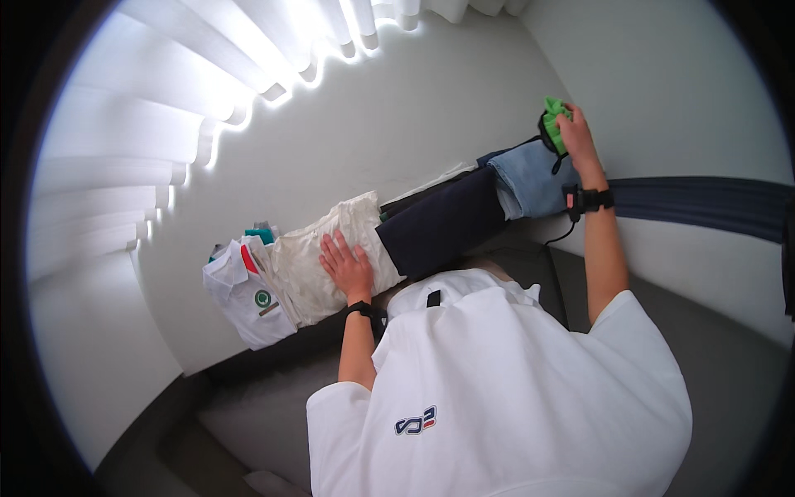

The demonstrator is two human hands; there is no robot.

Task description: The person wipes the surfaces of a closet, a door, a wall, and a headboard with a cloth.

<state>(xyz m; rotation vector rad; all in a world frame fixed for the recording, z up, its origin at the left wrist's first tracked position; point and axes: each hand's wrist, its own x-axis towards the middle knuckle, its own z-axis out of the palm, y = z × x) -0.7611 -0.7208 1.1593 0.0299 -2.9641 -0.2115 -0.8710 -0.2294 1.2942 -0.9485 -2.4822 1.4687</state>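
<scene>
My left hand point(346, 263) lies flat, fingers spread, on a folded cream garment point(300, 277). My right hand point(578, 137) is raised at the far right, its fingers closed on a bunched bright green cloth point(552, 123) with black edging; what kind of piece it is I cannot tell. Below the green cloth rest folded light blue jeans point(530, 176). Between the cream garment and the jeans sits a folded dark navy garment point(443, 222). At the left end is a folded white collared shirt point(240, 290) with a red patch and a round green emblem.
A grey wall point(397, 116) rises behind the row of clothes, with white curtains point(174, 91) at upper left. A teal item point(262, 235) shows behind the white shirt. Dark grey seat cushions point(265, 414) lie on the near side. A dark blue band point(704, 203) runs along the right wall.
</scene>
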